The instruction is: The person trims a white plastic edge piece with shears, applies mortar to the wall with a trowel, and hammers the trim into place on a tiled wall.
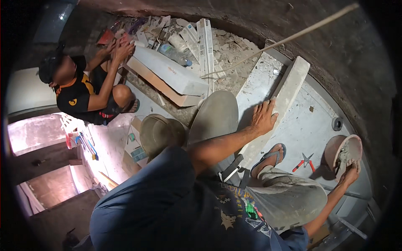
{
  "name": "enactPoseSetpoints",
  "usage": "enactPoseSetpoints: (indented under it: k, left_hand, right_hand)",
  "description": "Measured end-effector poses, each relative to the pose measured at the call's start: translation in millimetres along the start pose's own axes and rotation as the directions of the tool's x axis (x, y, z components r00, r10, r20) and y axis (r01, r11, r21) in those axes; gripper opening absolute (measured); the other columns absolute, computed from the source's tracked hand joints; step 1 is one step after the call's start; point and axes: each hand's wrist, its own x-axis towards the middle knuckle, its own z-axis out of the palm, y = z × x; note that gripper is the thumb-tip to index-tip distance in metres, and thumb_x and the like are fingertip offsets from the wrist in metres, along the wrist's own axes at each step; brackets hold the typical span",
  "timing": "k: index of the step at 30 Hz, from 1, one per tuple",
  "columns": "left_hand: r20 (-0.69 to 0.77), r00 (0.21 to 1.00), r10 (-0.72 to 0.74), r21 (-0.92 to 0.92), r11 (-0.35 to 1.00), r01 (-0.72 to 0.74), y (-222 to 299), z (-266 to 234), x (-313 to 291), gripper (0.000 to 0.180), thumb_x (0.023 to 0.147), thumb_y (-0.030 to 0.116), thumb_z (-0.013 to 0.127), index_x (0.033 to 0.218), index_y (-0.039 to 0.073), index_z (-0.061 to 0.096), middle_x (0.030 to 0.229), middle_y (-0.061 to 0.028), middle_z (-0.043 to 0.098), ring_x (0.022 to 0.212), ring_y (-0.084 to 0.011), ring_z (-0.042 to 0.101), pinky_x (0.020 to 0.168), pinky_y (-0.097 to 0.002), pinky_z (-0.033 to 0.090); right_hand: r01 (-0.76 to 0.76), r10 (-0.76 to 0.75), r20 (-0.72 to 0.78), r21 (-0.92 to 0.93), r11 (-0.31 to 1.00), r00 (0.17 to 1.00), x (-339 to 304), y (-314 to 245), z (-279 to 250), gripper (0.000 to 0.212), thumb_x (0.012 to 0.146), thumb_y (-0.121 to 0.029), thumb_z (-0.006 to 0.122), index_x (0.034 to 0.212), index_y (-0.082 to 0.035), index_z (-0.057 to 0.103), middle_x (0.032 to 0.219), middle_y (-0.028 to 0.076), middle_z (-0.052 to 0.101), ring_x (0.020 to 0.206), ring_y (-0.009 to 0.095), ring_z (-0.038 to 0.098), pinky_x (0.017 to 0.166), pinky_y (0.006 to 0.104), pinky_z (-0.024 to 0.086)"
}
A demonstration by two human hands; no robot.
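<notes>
My left hand (pixel 264 118) lies on a long, pale grey, dusty beam (pixel 289 90), fingers stretched out and a little apart. The beam runs slantwise, its lower end beside my knee. At the far right, my right hand (pixel 351 172) is at the rim of a pinkish bucket (pixel 333 151); its fingers are curled at the opening. Grey, lumpy material (pixel 344 155) sits inside the bucket. Whether those fingers grip the rim or something small I cannot make out. Red-handled snips (pixel 305 163) lie open on the pale surface near my sandalled foot (pixel 272 157).
A co-worker (pixel 81 88) crouches at left by a long white box-like block (pixel 167 71). Behind it lie rubble (pixel 234 52) and a plastic bottle (pixel 176 55). A thin pole (pixel 284 41) slants overhead. A dull round bucket (pixel 157 134) stands left of my knee; a black tape roll (pixel 337 123) lies at right.
</notes>
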Motion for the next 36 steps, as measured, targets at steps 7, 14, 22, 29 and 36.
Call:
enactPoseSetpoints:
  k: [7, 14, 22, 29, 36]
  left_hand:
    - [0.238, 0.971, 0.033, -0.151, 0.989, 0.003, 16, -109, -24, 0.052, 0.094, 0.019, 0.067, 0.142, 0.002, 0.055, 0.138, -0.0252, 0.049, 0.121, -0.0450, 0.055, 0.104, -0.0534, 0.044]
    - [-0.371, 0.924, -0.092, -0.354, 0.934, -0.049, -66, -246, -131, 0.033, 0.096, 0.010, 0.066, 0.128, 0.002, 0.066, 0.114, -0.0141, 0.071, 0.107, -0.0270, 0.070, 0.096, -0.0385, 0.053]
    - [-0.991, 0.006, 0.136, 0.092, 0.642, 0.761, -234, -481, -409, 0.042, 0.095, 0.007, 0.058, 0.136, -0.002, 0.052, 0.124, -0.0190, 0.058, 0.110, -0.0290, 0.063, 0.093, -0.0413, 0.054]
    - [-0.918, -0.223, 0.329, 0.220, 0.888, 0.403, -160, -683, -397, 0.038, 0.092, 0.005, 0.054, 0.129, -0.004, 0.055, 0.111, -0.0179, 0.058, 0.087, -0.0324, 0.071, 0.073, -0.0416, 0.060]
    - [-0.630, 0.604, -0.488, -0.477, 0.857, 0.196, -121, -377, -210, 0.016, 0.097, 0.011, 0.067, 0.110, 0.004, 0.074, 0.110, -0.0060, 0.074, 0.107, -0.0129, 0.066, 0.093, -0.0329, 0.053]
  right_hand:
    - [0.456, -0.420, 0.434, -0.888, -0.052, 0.797, -4, -88, -61, 0.033, 0.087, -0.013, 0.064, 0.115, 0.006, 0.067, 0.082, 0.019, 0.067, 0.063, 0.022, 0.065, 0.057, 0.0420, 0.052]
    - [0.246, -0.158, 0.195, -0.861, 0.444, 0.968, 8, -96, -93, 0.031, 0.099, -0.026, 0.050, 0.105, 0.000, 0.066, 0.063, 0.012, 0.063, 0.050, 0.020, 0.060, 0.045, 0.0361, 0.044]
    - [0.311, -0.464, 0.144, -0.900, 0.307, 0.874, -85, -116, -39, 0.024, 0.083, -0.020, 0.064, 0.100, -0.006, 0.074, 0.073, 0.011, 0.071, 0.058, 0.028, 0.063, 0.054, 0.0427, 0.049]
    - [0.314, -0.497, 0.094, -0.870, 0.381, 0.863, -99, -162, -34, 0.013, 0.079, -0.018, 0.071, 0.077, -0.006, 0.073, 0.073, 0.016, 0.074, 0.062, 0.031, 0.068, 0.060, 0.0492, 0.053]
    - [0.394, -0.262, 0.324, -0.872, 0.290, 0.909, -91, -188, -51, 0.012, 0.087, -0.012, 0.067, 0.091, -0.001, 0.070, 0.071, 0.013, 0.066, 0.054, 0.023, 0.057, 0.053, 0.0408, 0.046]
